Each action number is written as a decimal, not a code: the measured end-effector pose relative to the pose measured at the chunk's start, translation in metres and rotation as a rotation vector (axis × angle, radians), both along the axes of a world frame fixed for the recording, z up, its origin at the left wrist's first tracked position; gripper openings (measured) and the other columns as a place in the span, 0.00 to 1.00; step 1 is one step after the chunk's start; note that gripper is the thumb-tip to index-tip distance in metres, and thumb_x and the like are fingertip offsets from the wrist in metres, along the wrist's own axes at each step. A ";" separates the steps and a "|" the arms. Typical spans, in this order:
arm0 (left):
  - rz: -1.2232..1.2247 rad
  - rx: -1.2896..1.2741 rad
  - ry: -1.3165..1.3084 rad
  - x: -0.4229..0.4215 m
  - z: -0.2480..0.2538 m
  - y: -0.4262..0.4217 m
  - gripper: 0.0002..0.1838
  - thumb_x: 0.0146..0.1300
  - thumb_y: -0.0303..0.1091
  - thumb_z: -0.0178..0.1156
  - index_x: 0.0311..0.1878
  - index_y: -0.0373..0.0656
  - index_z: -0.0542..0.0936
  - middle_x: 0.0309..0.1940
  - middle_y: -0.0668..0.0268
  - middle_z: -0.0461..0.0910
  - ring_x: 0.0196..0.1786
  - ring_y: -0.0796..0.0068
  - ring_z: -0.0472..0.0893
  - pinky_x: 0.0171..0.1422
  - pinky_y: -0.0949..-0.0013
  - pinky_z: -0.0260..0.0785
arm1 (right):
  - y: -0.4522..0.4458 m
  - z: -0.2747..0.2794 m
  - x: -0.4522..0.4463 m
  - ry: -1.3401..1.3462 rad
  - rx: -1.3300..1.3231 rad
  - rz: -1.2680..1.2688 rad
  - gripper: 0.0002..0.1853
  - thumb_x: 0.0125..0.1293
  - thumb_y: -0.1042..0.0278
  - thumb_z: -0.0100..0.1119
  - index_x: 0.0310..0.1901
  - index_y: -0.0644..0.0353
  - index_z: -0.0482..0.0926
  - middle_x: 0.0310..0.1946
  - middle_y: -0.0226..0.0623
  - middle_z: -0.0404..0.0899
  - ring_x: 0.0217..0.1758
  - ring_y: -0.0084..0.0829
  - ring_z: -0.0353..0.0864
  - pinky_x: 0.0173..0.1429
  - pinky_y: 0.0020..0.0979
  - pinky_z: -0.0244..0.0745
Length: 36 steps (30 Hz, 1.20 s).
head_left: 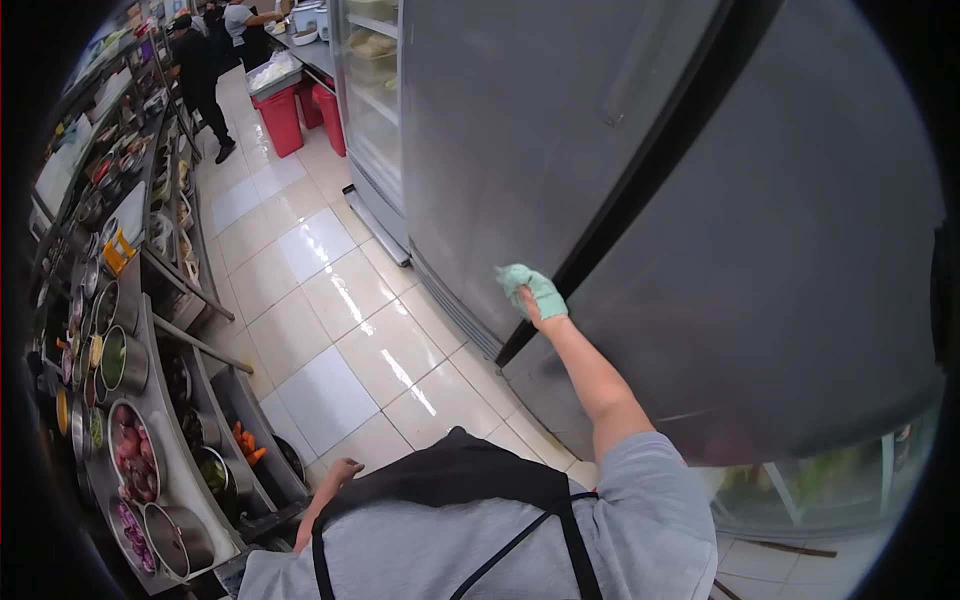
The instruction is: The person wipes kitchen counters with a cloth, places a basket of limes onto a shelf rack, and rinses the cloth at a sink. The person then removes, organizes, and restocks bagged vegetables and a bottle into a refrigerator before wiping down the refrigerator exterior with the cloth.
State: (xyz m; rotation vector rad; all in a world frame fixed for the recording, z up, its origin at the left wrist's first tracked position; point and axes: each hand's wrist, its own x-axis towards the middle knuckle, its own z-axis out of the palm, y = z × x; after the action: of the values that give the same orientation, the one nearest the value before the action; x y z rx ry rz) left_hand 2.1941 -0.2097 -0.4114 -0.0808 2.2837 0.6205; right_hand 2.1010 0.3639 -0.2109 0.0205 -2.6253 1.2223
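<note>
My right hand [545, 303] is stretched forward, its fingers wrapped in a pale green cloth [522, 281]. The cloth lies against the grey metal refrigerator door [490, 190], just beside the dark vertical gap [610, 215] between the two doors. The other grey door [740, 270] is to the right of my forearm. Low at my left side hangs my left hand [345, 471], loosely open with nothing visible in it. It is apart from the steel counter on the left.
On the left counter stand a steel pan of red onions [135, 450], a steel pot [178, 538] and orange carrots [248, 442] on a lower shelf. Shiny floor tiles [330, 320] run between counter and refrigerators. Farther off are red bins [280, 120] and a person in black [195, 80].
</note>
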 end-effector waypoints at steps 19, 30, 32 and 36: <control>-0.144 0.047 -0.051 -0.180 -0.043 0.017 0.21 0.51 0.50 0.58 0.31 0.37 0.80 0.22 0.58 0.79 0.24 0.65 0.80 0.27 0.62 0.73 | -0.023 0.101 -0.097 0.210 1.052 -0.197 0.24 0.55 0.70 0.45 0.56 0.64 0.65 0.55 0.47 0.65 0.62 0.39 0.61 0.66 0.36 0.54; 0.209 0.191 0.043 -0.375 -0.037 -0.022 0.16 0.51 0.42 0.61 0.36 0.38 0.78 0.19 0.61 0.77 0.21 0.71 0.78 0.23 0.66 0.71 | -0.064 0.523 -0.267 0.908 1.650 -1.115 0.23 0.61 0.53 0.44 0.55 0.53 0.67 0.54 0.41 0.68 0.57 0.46 0.63 0.58 0.59 0.53; 0.166 0.158 0.004 -0.391 -0.042 -0.030 0.17 0.51 0.42 0.61 0.38 0.38 0.77 0.21 0.61 0.77 0.22 0.70 0.78 0.24 0.65 0.72 | -0.080 0.430 -0.295 0.675 1.718 -0.864 0.27 0.57 0.57 0.47 0.58 0.56 0.64 0.58 0.43 0.63 0.61 0.45 0.61 0.63 0.56 0.49; 0.069 0.109 -0.061 -0.412 -0.042 -0.044 0.20 0.52 0.42 0.60 0.43 0.37 0.76 0.26 0.59 0.79 0.25 0.67 0.80 0.26 0.64 0.73 | -0.053 0.179 -0.316 0.152 1.790 0.173 0.25 0.54 0.68 0.47 0.56 0.65 0.65 0.54 0.41 0.66 0.61 0.35 0.62 0.70 0.37 0.46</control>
State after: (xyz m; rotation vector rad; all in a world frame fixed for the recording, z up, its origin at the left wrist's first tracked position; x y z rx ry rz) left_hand 1.7821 -0.2534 -0.4538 -0.1249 2.1921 0.7672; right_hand 1.7847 0.3114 -0.0321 0.5780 -2.5889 -1.2776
